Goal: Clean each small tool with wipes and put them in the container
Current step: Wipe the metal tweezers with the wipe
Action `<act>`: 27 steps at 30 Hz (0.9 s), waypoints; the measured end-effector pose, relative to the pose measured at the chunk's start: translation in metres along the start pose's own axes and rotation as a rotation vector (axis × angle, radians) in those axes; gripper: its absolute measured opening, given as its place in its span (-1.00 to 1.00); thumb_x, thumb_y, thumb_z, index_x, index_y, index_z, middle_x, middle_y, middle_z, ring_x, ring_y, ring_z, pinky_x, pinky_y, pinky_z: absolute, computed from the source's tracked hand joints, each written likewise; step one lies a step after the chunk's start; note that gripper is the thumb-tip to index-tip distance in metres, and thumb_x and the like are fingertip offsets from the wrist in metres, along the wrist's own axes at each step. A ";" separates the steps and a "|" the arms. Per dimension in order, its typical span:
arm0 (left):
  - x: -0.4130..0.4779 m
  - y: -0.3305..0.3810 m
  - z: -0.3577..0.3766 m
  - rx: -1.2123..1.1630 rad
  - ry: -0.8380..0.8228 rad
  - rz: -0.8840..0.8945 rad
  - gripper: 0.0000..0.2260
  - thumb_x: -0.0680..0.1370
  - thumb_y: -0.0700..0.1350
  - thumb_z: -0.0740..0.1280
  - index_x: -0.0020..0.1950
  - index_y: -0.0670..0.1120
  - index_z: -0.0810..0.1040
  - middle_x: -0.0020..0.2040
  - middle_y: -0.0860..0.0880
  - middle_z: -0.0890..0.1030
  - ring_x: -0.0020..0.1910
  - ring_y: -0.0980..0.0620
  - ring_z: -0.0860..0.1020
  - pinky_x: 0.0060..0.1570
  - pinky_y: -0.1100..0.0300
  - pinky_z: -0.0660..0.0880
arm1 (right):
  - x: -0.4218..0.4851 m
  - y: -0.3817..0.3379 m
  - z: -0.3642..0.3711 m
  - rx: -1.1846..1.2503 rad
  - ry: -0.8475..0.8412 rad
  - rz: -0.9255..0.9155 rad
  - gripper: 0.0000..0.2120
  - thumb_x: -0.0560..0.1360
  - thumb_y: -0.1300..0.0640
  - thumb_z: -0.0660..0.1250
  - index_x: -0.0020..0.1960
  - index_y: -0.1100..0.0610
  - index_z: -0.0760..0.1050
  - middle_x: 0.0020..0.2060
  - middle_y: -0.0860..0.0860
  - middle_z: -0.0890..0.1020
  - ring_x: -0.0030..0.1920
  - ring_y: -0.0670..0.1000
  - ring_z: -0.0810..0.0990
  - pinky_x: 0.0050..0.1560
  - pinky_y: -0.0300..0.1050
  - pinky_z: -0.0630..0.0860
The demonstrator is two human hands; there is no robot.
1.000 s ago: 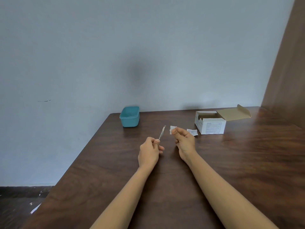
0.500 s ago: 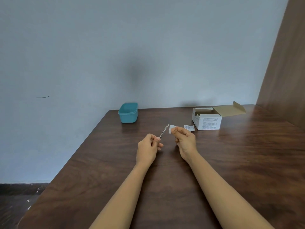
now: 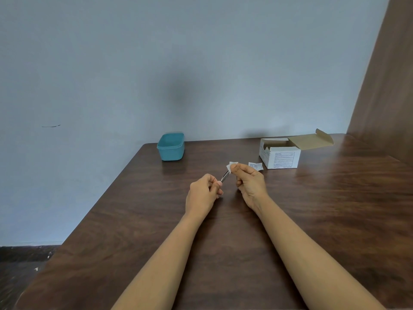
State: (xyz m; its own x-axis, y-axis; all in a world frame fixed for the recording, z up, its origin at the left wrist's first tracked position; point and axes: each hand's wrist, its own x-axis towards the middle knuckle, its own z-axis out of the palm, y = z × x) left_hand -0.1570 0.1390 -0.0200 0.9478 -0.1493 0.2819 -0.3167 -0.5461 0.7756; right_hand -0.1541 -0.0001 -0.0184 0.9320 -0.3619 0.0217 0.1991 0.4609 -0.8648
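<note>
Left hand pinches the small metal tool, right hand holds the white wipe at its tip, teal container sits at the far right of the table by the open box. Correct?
Not quite. The head view shows the teal container at the table's far left corner, away from the open box. The rest holds: left hand pinches the metal tool, right hand holds the wipe at its tip.

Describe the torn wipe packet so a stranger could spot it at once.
Find the open white cardboard box toward the far right of the dark wooden table. The torn wipe packet lies flat on the table by its front left corner. It is small, white and printed, unlike the plain wipe pinched in the right hand.
</note>
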 end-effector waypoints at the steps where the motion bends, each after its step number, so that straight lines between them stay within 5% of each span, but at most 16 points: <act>1: 0.000 0.000 0.001 0.004 0.000 0.006 -0.93 0.59 -0.05 0.29 -0.08 0.02 0.52 -0.28 0.09 0.66 -0.32 0.23 0.61 -0.08 0.13 0.59 | 0.001 0.000 0.000 -0.007 0.000 0.002 -0.96 0.39 0.23 0.47 -0.21 0.15 0.63 -0.39 -0.01 0.50 -0.46 -0.14 0.28 -0.37 -0.26 0.23; 18: 0.001 0.002 0.003 0.056 -0.004 0.053 -0.91 0.61 -0.04 0.26 -0.03 -0.01 0.52 -0.26 0.09 0.65 -0.25 0.19 0.61 -0.06 0.04 0.60 | 0.006 -0.003 -0.001 -0.074 0.032 -0.010 -0.87 0.50 0.30 0.34 -0.19 0.17 0.59 -0.36 0.03 0.44 -0.42 -0.11 0.27 -0.41 -0.29 0.22; 27: 0.003 0.003 0.004 0.049 -0.015 0.064 -0.90 0.60 -0.03 0.27 -0.05 -0.01 0.52 -0.27 0.10 0.65 -0.23 0.15 0.62 -0.04 -0.01 0.59 | 0.004 -0.002 -0.001 -0.047 0.034 -0.003 -0.96 0.38 0.24 0.49 -0.17 0.15 0.65 -0.37 0.00 0.50 -0.45 -0.13 0.29 -0.42 -0.29 0.26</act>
State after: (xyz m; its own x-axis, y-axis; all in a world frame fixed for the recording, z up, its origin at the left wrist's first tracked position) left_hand -0.1550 0.1342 -0.0192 0.9263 -0.1971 0.3212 -0.3746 -0.5750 0.7274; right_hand -0.1510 -0.0033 -0.0173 0.9204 -0.3910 0.0083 0.1870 0.4215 -0.8873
